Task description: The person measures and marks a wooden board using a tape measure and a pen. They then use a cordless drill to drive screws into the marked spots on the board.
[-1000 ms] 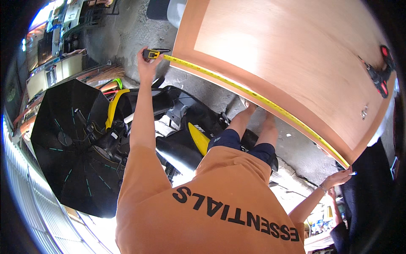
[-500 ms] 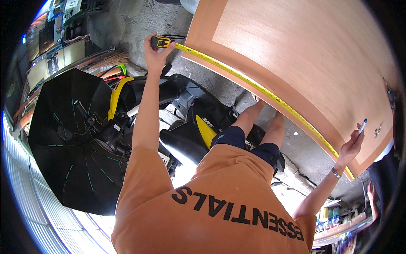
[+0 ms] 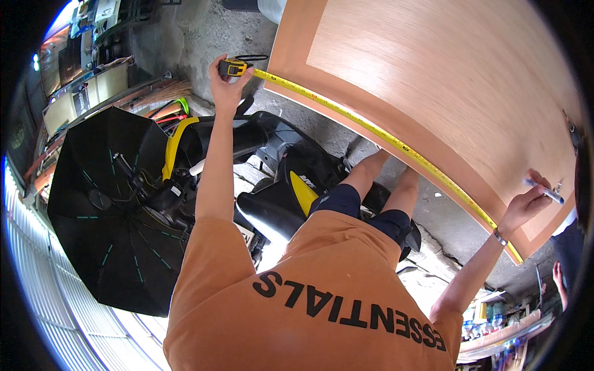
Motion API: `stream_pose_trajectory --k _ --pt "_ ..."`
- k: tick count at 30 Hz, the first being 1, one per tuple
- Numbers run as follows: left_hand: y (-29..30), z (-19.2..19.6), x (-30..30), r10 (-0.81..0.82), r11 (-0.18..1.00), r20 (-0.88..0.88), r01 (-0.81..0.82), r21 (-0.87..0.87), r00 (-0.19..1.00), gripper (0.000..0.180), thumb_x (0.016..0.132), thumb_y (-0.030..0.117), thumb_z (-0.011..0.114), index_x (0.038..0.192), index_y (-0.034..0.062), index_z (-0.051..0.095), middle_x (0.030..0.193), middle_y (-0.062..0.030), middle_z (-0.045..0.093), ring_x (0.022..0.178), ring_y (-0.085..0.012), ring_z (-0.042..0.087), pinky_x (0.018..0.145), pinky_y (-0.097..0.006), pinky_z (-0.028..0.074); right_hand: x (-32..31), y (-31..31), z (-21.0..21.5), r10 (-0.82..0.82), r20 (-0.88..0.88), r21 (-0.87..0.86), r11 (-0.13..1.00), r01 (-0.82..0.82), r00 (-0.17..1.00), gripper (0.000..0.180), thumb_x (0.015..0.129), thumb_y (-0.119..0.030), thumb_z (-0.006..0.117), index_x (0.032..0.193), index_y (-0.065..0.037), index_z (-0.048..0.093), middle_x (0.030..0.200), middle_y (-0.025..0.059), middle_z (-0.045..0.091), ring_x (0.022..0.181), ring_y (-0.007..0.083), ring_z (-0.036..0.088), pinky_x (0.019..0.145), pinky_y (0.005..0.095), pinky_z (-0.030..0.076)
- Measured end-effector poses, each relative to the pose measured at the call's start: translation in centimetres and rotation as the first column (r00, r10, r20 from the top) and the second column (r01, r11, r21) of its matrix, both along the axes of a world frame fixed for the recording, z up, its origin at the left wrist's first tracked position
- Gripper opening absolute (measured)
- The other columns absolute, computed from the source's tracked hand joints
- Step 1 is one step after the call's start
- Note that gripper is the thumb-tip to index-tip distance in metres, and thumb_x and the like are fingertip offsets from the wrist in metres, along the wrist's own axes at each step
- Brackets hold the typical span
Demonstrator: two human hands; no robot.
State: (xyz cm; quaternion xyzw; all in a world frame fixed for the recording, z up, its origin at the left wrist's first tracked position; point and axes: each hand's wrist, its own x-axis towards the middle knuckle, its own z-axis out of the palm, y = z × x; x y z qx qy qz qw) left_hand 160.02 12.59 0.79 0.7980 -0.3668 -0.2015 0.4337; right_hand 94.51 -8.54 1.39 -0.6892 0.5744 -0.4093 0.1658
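Observation:
My left hand (image 3: 226, 89) is closed round a black-and-yellow tape measure (image 3: 234, 67), held just beyond the left corner of a large wooden panel (image 3: 433, 74). From its case the yellow blade (image 3: 402, 147) runs out along the panel's near edge, over the darker border, to the right corner. Above the panel's right end, my right hand (image 3: 523, 210) is closed on a blue-and-white pen (image 3: 552, 195), its wrist beside the far end of the blade. Fingers cover the middle of the pen. Whether the hand touches the panel is hard to see.
A motorbike with yellow panels (image 3: 302, 191) stands to my left, close to my legs. Beside it is a large open black umbrella (image 3: 93, 210). Another person's hand (image 3: 560, 284) shows at the right rim. Concrete floor (image 3: 322, 127) lies below the panel.
My right hand has moved right and a little down in the picture, and the pen has swung from upright to slanting. My left hand stays nearly in place with the tape measure.

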Motion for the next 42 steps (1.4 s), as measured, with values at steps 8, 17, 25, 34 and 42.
stream_pose_trajectory --k 8,17,25,34,42 --pt "0.0 0.1 0.2 0.000 1.000 -0.003 0.000 -0.001 1.000 0.074 0.076 0.009 0.087 0.133 0.0007 0.041 0.113 -0.0128 0.058 0.101 -0.0181 0.064 0.092 -0.031 0.053 0.3 -0.8 2.1 -0.041 0.137 -0.336 0.938 0.086 0.990 0.040 0.106 -0.035 0.045 0.091 0.002 0.050 0.097 0.0215 0.071 0.080 0.0236 0.066 0.077 0.0353 0.053" --pt "0.3 -0.4 0.2 0.012 1.000 0.047 -0.013 0.012 0.999 0.073 0.077 0.010 0.086 0.134 0.0016 0.041 0.116 -0.0139 0.058 0.103 -0.0190 0.063 0.092 -0.031 0.053 -0.8 9.6 0.9 -0.162 0.574 0.113 0.987 0.118 0.803 0.006 0.096 -0.005 0.058 0.092 -0.001 0.056 0.074 0.0084 0.058 0.061 0.0134 0.048 0.053 0.0269 0.037" --pt "0.0 0.3 -0.5 0.016 0.999 0.039 -0.017 0.028 0.999 0.071 0.077 0.006 0.085 0.133 0.0011 0.041 0.116 -0.0133 0.057 0.103 -0.0181 0.062 0.094 -0.030 0.052 -2.7 14.1 -1.7 -0.161 0.659 0.314 0.946 -0.074 0.734 0.017 0.100 -0.009 0.053 0.111 0.002 0.060 0.081 0.0104 0.065 0.069 0.0138 0.059 0.062 0.0245 0.047" --pt "-0.2 0.5 -2.2 0.012 0.999 0.038 -0.014 0.044 0.999 0.073 0.077 0.009 0.086 0.134 0.0017 0.041 0.117 -0.0125 0.055 0.104 -0.0181 0.061 0.093 -0.030 0.051 -2.8 14.2 -2.5 -0.140 0.693 0.298 0.949 -0.104 0.708 0.014 0.099 -0.009 0.056 0.107 0.002 0.061 0.079 0.0094 0.066 0.066 0.0117 0.059 0.061 0.0234 0.048" --pt "-0.4 0.5 -2.8 0.007 0.998 0.039 -0.009 0.056 0.999 0.071 0.080 0.007 0.084 0.135 0.0030 0.039 0.112 -0.0090 0.058 0.097 -0.0140 0.059 0.083 -0.025 0.051 -2.8 14.6 -2.4 -0.167 0.596 0.348 0.935 -0.065 0.785 0.018 0.101 -0.011 0.056 0.112 0.003 0.059 0.080 0.0076 0.065 0.068 0.0102 0.057 0.061 0.0229 0.044"
